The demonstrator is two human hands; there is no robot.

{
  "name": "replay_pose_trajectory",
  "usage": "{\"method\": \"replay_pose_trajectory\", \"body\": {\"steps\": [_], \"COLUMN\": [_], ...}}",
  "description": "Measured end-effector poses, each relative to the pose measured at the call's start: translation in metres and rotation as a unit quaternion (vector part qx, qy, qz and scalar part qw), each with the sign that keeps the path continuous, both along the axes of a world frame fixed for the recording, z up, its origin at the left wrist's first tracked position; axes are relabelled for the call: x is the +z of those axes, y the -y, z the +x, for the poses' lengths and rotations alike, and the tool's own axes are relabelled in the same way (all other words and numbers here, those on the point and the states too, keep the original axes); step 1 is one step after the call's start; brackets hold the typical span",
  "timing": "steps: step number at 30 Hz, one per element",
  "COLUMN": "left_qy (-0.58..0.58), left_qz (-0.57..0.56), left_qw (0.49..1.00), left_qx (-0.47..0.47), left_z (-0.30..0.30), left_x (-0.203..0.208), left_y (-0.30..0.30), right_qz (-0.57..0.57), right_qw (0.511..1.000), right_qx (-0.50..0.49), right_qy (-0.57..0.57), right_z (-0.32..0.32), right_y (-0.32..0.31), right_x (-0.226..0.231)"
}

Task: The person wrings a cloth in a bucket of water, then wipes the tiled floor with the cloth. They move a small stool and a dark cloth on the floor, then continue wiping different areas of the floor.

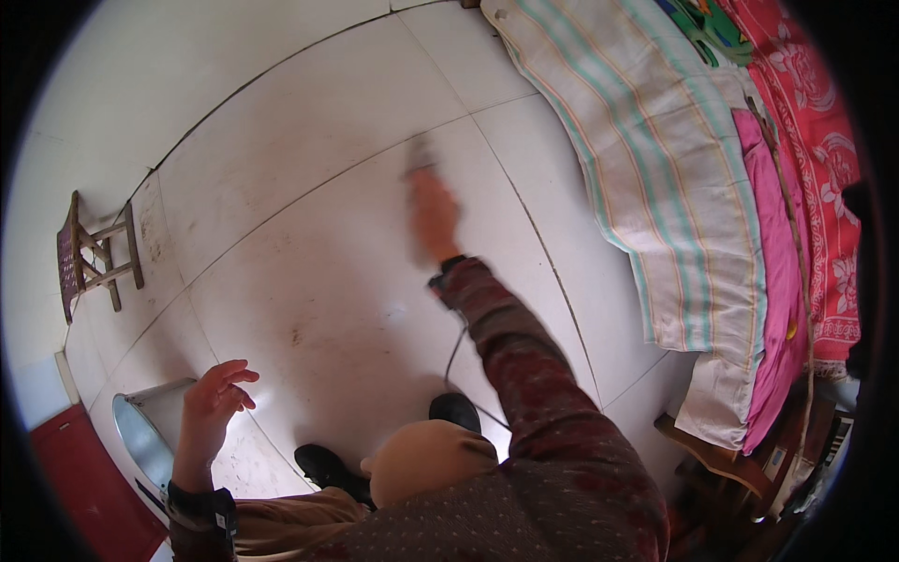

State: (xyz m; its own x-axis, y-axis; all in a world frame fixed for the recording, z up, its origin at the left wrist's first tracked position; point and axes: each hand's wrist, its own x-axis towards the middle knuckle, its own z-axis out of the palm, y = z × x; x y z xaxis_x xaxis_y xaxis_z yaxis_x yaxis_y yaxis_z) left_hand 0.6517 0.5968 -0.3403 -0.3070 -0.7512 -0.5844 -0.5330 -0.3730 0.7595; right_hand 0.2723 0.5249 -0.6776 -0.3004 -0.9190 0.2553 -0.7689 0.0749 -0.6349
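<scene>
My right hand (434, 214) reaches far forward over the pale tiled floor (309, 272), smeared by motion. A small greyish thing (420, 150) pokes out past its fingers, too blurred to name; the hand seems closed around it. My left hand (213, 407) hangs raised at the lower left, fingers loosely bent and apart, with nothing in it. Just beside it a shiny metal bucket (150, 421) lies or stands tilted, partly hidden by my wrist. Dark bands circle both wrists, and a thin cable (453, 361) runs from the right one.
A low wooden stool (101, 255) stands at the left by the wall. Along the right side hangs a striped cloth (670, 187), with pink fabric (775, 309), a long stick (805, 281) and a red patterned cover (824, 140). A red panel (89, 487) is at the lower left.
</scene>
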Motion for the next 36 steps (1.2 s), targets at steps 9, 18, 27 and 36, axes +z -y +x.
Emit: {"method": "replay_pose_trajectory", "body": {"steps": [9,18,27,36], "left_qy": [-0.044,0.004,0.040,0.003], "left_qz": [-0.034,-0.030,-0.031,-0.060], "left_qw": [0.998,0.999,0.996,0.997], "left_qx": [-0.008,0.032,0.067,0.051], "left_z": [-0.015,0.037,0.058,0.044], "left_x": [0.022,0.031,0.046,0.058], "left_y": [0.002,-0.007,-0.014,-0.013], "right_qz": [-0.066,0.031,-0.099,0.015], "right_qw": [0.918,0.965,0.993,0.863], "right_qx": [0.338,-0.261,0.026,0.482], "right_qy": [0.198,-0.002,-0.055,0.151], "right_z": [0.186,-0.195,0.032,0.312], "right_y": [-0.027,-0.050,0.146,0.006], "right_x": [0.024,0.009,-0.019,0.006]}}
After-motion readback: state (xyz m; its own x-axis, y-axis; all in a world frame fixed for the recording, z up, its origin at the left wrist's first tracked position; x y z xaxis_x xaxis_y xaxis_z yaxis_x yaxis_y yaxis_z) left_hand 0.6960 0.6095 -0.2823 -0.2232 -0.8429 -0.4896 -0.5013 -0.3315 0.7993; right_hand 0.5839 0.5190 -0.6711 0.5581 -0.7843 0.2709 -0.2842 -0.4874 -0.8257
